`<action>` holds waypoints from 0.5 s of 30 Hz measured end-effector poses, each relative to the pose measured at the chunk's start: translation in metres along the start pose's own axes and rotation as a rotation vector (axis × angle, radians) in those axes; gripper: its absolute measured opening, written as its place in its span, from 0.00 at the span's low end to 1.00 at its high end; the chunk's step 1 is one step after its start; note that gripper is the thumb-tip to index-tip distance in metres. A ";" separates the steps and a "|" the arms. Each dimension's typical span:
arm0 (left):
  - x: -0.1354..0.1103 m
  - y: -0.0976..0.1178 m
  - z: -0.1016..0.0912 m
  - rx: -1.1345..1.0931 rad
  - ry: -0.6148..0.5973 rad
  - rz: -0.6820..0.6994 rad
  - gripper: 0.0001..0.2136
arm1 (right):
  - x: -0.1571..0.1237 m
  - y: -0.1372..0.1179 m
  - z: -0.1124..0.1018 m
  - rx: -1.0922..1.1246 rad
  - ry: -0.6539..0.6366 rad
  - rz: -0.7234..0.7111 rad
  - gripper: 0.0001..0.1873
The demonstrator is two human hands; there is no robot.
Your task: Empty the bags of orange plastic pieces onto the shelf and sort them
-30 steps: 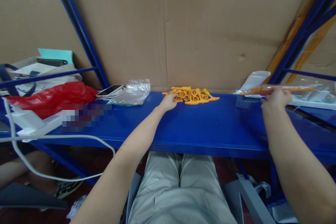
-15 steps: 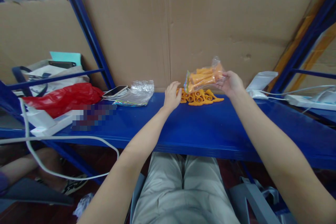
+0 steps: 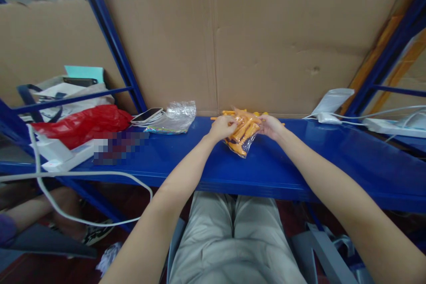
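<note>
A clear plastic bag (image 3: 244,135) with several orange trumpet-shaped pieces inside hangs low over the blue shelf, between my hands. My left hand (image 3: 223,128) pinches its left upper side with closed fingers. On the opposite side, the fingers of my right hand (image 3: 271,126) are closed on the bag's upper right edge. Behind it, more loose orange pieces (image 3: 229,112) lie on the shelf, mostly covered by the bag and my hands.
The blue shelf (image 3: 186,159) meets a cardboard wall (image 3: 266,40). To the left lie an empty clear bag (image 3: 181,117), a phone (image 3: 148,115), a red plastic bag (image 3: 86,124) and a white power strip (image 3: 75,157). White cables (image 3: 353,120) run along the right. Another person's leg (image 3: 63,202) shows lower left.
My right hand has brought the filled bag down and left, and its bottom now points toward me. My left hand has gone from beside the loose pieces to gripping the bag.
</note>
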State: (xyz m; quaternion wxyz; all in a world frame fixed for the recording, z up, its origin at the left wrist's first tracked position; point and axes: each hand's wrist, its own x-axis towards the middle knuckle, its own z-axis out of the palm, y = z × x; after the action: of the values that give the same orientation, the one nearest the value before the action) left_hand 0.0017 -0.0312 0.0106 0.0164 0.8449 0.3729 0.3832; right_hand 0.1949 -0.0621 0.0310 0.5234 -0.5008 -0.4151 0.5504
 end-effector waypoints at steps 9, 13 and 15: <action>-0.001 -0.005 0.005 -0.084 -0.031 0.034 0.10 | 0.005 0.005 -0.004 -0.013 0.019 -0.084 0.08; -0.001 -0.005 0.007 -0.007 -0.033 0.049 0.12 | 0.009 0.010 -0.006 -0.032 0.005 -0.099 0.08; 0.000 -0.007 0.010 0.020 -0.030 0.051 0.14 | 0.010 0.012 -0.006 -0.052 -0.001 -0.101 0.09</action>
State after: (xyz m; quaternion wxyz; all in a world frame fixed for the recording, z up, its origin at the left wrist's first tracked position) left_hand 0.0038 -0.0237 0.0010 0.0037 0.8600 0.3548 0.3668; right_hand 0.1995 -0.0537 0.0173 0.5371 -0.4922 -0.4546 0.5125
